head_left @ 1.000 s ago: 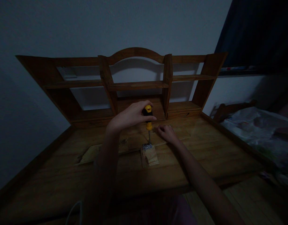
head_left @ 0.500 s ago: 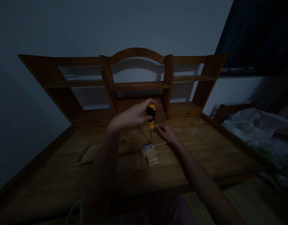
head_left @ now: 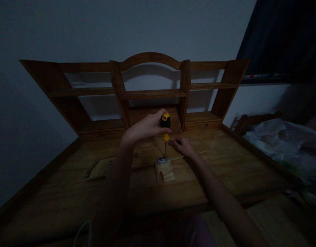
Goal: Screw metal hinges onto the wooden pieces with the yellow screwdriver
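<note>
My left hand [head_left: 145,128] grips the yellow-and-black handle of a screwdriver [head_left: 165,128] held upright, its shaft pointing down onto a small metal hinge [head_left: 162,160]. The hinge sits at the far end of a short pale wooden block [head_left: 165,171], where it meets a long flat wooden board [head_left: 145,159] lying on the desk. My right hand [head_left: 183,146] rests on that board just right of the screwdriver, fingers curled and pressed down on the wood.
The wooden desk [head_left: 225,171] has a raised shelf unit [head_left: 147,92] along its back against the wall. A bed with pale crumpled bedding [head_left: 283,144] stands to the right. A thin light cable [head_left: 81,231] curves at the lower left.
My left fingers have shifted round the handle while the screwdriver stays upright on the hinge; the handle has turned a little. My right hand has kept its place.
</note>
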`<state>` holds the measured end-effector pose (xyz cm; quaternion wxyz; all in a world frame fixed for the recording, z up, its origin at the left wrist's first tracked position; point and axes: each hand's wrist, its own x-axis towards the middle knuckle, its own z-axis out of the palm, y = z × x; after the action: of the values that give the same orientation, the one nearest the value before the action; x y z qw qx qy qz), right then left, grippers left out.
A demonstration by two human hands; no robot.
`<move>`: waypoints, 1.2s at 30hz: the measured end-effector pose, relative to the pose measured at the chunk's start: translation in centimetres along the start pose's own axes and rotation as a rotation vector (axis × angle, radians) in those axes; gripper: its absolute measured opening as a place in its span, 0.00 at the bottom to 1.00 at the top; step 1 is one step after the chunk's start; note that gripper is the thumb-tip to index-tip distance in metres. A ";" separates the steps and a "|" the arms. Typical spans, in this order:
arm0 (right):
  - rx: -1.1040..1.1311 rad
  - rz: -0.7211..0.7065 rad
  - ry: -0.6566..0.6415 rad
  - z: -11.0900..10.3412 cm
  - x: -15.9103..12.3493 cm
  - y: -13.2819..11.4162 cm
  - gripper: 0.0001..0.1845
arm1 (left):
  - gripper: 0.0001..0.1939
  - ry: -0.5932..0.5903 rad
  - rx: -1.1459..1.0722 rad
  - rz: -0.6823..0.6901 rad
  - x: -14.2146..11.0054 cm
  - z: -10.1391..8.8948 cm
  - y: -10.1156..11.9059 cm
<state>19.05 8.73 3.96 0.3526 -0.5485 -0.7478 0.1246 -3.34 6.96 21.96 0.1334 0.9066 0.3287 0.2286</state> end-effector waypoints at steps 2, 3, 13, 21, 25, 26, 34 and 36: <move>0.046 0.005 -0.006 -0.1 0.0 0.0 0.17 | 0.23 0.025 0.005 0.001 0.0 0.0 0.2; 0.075 0.010 -0.011 0.0 0.0 0.0 0.17 | 0.23 0.036 0.011 -0.001 0.1 0.0 0.3; 0.417 0.002 -0.241 -0.3 -0.5 -1.5 0.14 | 0.25 0.280 0.059 -0.038 -0.4 -1.0 1.3; 0.477 -0.060 -0.464 -0.5 -1.2 -3.5 0.10 | 0.24 0.659 0.103 -0.062 -1.3 -2.3 1.5; 0.469 -0.068 -0.497 -0.3 -1.0 -3.2 0.11 | 0.24 0.756 0.078 -0.049 -1.3 -2.5 1.0; 0.465 -0.070 -0.498 -0.2 -1.0 -3.2 0.11 | 0.23 0.768 0.074 -0.044 -1.3 -2.4 0.9; 0.419 -0.105 -0.461 -0.1 -1.3 -3.1 0.08 | 0.22 0.799 0.109 -0.046 -1.1 -2.3 0.7; 0.408 -0.116 -0.451 0.0 -1.3 -3.0 0.07 | 0.22 0.784 0.106 -0.046 -1.0 -2.2 0.7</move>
<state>17.07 6.41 5.21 0.2871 -0.3815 -0.7968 0.3703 -4.82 6.00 23.81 -0.0443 0.7486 0.3861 0.5371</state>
